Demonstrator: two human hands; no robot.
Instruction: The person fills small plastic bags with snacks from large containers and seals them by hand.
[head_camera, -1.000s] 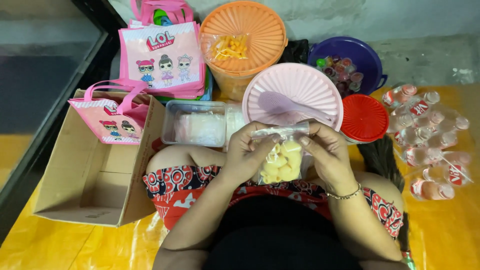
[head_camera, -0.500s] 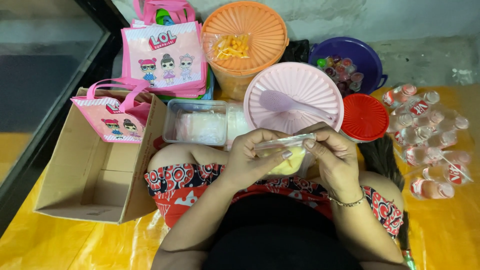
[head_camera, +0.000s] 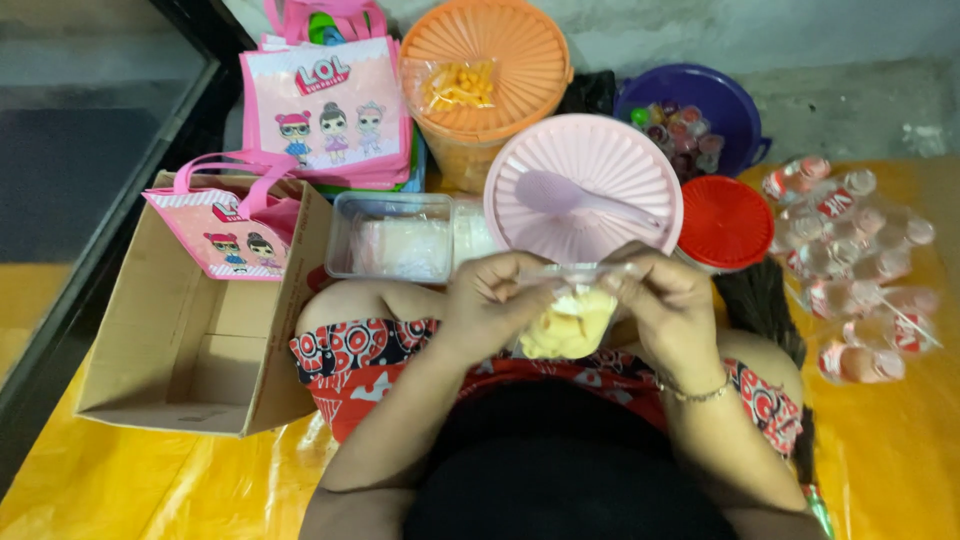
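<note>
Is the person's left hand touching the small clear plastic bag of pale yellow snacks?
Touching. The head view shows the left hand pinching the top edge of the small clear plastic bag of pale yellow snacks, with the right hand pinching the other end.

yellow sheet (head_camera: 120, 480) under cardboard box (head_camera: 190, 340)

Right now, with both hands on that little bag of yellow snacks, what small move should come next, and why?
Probably press the strip along the top of the small clear bag shut. The left hand and right hand pinch its two upper corners and pull the mouth flat, with the snacks hanging below, so the top seems ready to seal.
</note>
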